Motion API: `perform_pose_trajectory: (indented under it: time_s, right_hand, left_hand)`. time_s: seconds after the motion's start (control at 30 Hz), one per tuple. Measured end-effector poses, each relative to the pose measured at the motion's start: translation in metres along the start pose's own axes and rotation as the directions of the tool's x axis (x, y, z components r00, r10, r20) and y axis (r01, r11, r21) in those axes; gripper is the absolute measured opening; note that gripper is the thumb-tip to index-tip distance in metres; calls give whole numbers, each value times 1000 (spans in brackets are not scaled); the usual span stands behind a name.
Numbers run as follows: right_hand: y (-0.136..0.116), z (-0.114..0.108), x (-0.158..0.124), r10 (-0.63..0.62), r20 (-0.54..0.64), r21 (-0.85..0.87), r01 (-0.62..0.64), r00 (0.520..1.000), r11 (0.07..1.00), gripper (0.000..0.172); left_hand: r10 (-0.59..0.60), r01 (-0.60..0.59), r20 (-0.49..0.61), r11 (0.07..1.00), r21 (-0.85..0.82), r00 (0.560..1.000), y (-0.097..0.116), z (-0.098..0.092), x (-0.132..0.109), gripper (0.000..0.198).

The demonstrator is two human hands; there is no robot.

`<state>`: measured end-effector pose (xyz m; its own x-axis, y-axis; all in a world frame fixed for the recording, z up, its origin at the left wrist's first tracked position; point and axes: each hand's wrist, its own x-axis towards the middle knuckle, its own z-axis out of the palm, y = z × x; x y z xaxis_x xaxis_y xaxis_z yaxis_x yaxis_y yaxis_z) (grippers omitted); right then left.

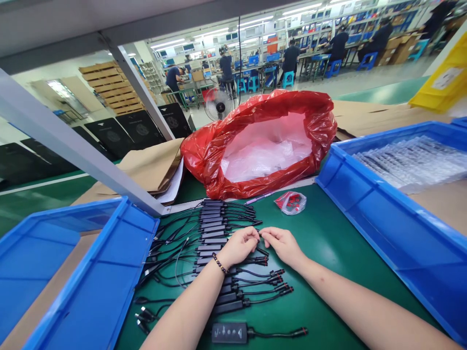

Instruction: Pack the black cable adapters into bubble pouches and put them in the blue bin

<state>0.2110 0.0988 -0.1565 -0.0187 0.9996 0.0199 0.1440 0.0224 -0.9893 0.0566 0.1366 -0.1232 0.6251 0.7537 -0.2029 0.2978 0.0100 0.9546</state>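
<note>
A row of several black cable adapters (pixel 215 228) lies on the green mat (pixel 328 243), each a flat black box with thin leads. My left hand (pixel 239 245) rests closed over the middle of the row, a bead bracelet on its wrist. Just to its right, my right hand (pixel 282 243) is pinched, fingertips meeting the left hand's at a black connector end. What the fingers hold is mostly hidden. One larger black controller (pixel 229 333) lies nearest me.
A red plastic bag (pixel 255 141) of clear pouches sits behind the row. A small red packet (pixel 291 201) and a pen lie before it. Blue bins stand left (pixel 91 272) and right (pixel 383 214). A grey metal strut (pixel 80 150) crosses left. Other people work far behind.
</note>
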Motion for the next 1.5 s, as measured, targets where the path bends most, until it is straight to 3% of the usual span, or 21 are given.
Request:
perform_pose_trajectory:
  time_s: [0.13,0.3,0.37,0.47,0.53,0.6,0.73,0.9,1.03,1.2,1.4,1.5]
  right_hand:
    - [5,-5,4,19,-136,18,-16,991,1000,28]
    - [2,-9,6,3,-137,97,10,991,995,29]
    - [-1,-10,6,18,-138,118,-2,990,993,24]
    - [-4,-11,5,27,-152,108,-11,988,994,19]
    - [-5,-11,5,19,-157,100,-3,987,995,18]
    - [-3,-12,5,10,-167,102,7,986,995,19]
    - [2,-11,7,1,-185,105,19,983,994,19]
    - [7,-11,10,2,-179,114,19,984,993,19]
    - [7,-11,10,-17,-186,113,39,982,993,18]
    - [8,-11,10,-32,-195,97,52,980,994,18]
    - [7,-12,11,-10,-177,115,30,984,993,17]
    - [6,-12,10,-6,-187,132,31,982,991,16]
  left_hand:
    - [10,-10,-6,998,64,1000,-1,0,1,8]
    - [56,-42,-41,955,294,998,6,0,-5,14]
    - [116,-97,-8,865,492,993,13,-1,-8,19]
    - [195,-144,23,639,755,981,21,-2,-10,20]
    - [215,-144,38,503,852,976,22,-2,-9,24]
    - [193,-141,66,407,902,979,21,-1,-7,42]
    - [130,-140,107,282,949,986,17,1,3,53]
    - [129,-136,112,196,971,985,16,5,15,32]
    - [121,-130,105,223,966,987,14,6,21,24]
    - [128,-111,74,308,945,989,10,1,25,33]
    - [126,-127,70,531,838,990,1,-11,32,45]
    - [122,-116,46,656,746,991,-2,-17,35,31]
